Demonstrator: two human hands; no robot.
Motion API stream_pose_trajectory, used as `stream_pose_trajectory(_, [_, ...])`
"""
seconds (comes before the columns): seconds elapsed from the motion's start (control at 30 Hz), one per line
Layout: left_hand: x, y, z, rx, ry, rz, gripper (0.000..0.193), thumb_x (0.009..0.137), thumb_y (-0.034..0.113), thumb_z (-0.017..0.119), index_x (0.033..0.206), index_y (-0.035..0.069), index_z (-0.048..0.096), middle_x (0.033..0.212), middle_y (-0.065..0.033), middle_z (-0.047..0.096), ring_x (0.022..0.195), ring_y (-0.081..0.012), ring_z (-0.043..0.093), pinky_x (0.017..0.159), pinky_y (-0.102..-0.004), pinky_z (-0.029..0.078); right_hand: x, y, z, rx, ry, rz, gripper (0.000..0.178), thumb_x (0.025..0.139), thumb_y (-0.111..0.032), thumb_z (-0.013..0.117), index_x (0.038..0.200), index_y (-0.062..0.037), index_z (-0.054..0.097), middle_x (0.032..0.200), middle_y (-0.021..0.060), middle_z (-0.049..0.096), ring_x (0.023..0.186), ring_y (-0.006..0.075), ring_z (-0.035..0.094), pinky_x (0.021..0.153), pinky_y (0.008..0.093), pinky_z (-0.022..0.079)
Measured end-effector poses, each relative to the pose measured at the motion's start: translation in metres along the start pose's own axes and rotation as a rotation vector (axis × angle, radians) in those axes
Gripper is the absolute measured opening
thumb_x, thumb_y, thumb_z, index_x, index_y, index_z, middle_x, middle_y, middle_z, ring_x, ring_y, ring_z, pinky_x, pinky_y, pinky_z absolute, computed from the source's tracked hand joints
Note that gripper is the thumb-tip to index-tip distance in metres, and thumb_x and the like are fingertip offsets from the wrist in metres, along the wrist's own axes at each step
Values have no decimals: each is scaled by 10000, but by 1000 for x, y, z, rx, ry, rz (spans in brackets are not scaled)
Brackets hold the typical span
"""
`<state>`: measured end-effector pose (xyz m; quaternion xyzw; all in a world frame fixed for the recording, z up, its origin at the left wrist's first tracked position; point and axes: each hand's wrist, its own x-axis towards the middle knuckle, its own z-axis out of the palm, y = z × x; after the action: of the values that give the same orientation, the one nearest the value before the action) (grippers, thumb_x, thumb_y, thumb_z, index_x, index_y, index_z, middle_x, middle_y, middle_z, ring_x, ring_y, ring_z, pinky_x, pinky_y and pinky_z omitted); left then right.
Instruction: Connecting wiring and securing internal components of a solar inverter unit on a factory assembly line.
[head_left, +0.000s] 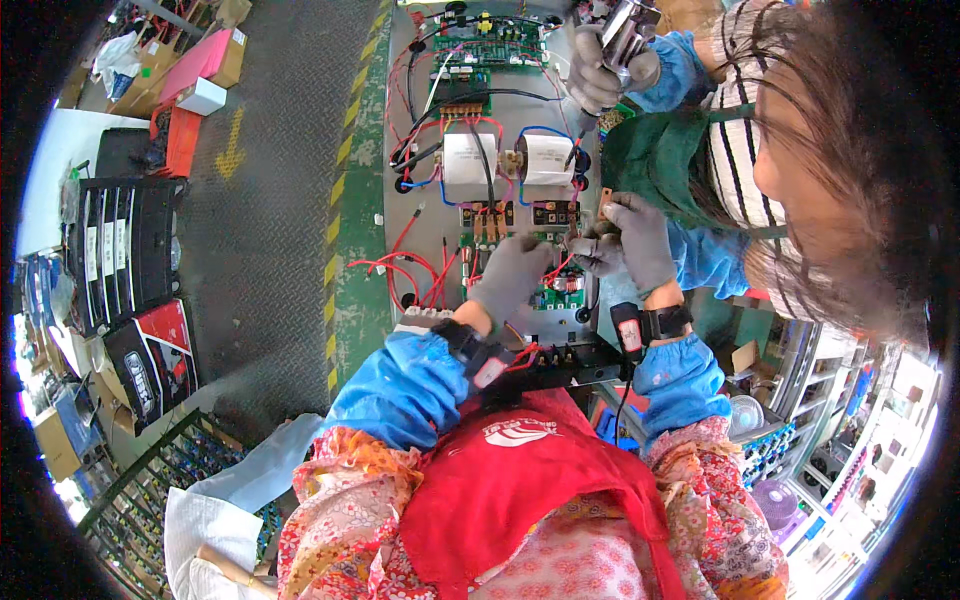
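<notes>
My left hand (512, 274), in a grey glove, reaches over the lower part of a metal panel (405, 222) fitted with electronics. Its fingers are drawn together above a green circuit board (563, 290); what they pinch, if anything, is hidden. My right hand (643, 240), also gloved, is at the panel's right edge, its fingers closed on a small copper-coloured strip (605, 203). Between my hands, another grey-gloved hand (597, 252), apparently the co-worker's, touches the board area. Dark terminal blocks (555, 213) with copper bars lie just beyond my fingers.
A co-worker leans in from the right, one gloved hand (597, 78) gripping a silver power tool (630, 30). Two white capacitors (470, 158) and loose red wires (432, 275) are on the panel. Boxes (150, 360) stand left, past a yellow-black floor stripe (345, 150).
</notes>
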<state>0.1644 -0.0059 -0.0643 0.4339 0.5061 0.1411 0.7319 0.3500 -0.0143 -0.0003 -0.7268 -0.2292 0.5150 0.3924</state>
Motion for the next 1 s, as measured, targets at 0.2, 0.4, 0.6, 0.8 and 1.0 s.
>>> stream_pose_trajectory(0.2, [21, -2, 10, 292, 66, 110, 233, 839, 115, 616, 1045, 15, 662, 748, -76, 648, 634, -125, 584, 585, -281, 476, 2, -4, 0, -173, 19, -129, 145, 832, -110, 572, 906, -11, 649, 675, 32, 607, 580, 102, 560, 549, 259, 464])
stream_pose_trajectory(0.4, [-5, 41, -9, 320, -304, -130, 150, 813, 84, 636, 928, 6, 695, 724, -27, 638, 634, -66, 510, 569, -255, 438, 12, 10, -4, -299, 1, -285, 141, 829, -106, 564, 888, -2, 639, 661, 35, 598, 557, 101, 546, 531, 261, 455])
stream_pose_trajectory(0.6, [-3, -4, 0, 274, -96, 64, 240, 836, 232, 637, 971, 45, 701, 683, -90, 639, 577, -178, 594, 579, -334, 478, 24, 19, -14, -303, 24, -143, 199, 802, -158, 611, 955, -35, 644, 745, 41, 585, 649, 166, 608, 559, 310, 528])
stream_pose_trajectory(0.8, [2, -18, 3, 157, 87, 106, 245, 863, 239, 605, 934, 18, 681, 725, -144, 654, 653, -251, 636, 635, -377, 491, 4, -10, 17, -7, -41, 71, 185, 832, -135, 584, 990, -50, 632, 734, 26, 564, 630, 136, 581, 487, 271, 503])
stream_pose_trajectory(1.0, [2, -10, 1, 243, 115, 111, 275, 876, 262, 572, 926, 7, 661, 783, -210, 650, 762, -356, 645, 685, -413, 490, 9, -6, 3, -91, 51, 41, 180, 852, -127, 566, 1002, -40, 613, 673, 17, 531, 562, 108, 546, 466, 264, 494])
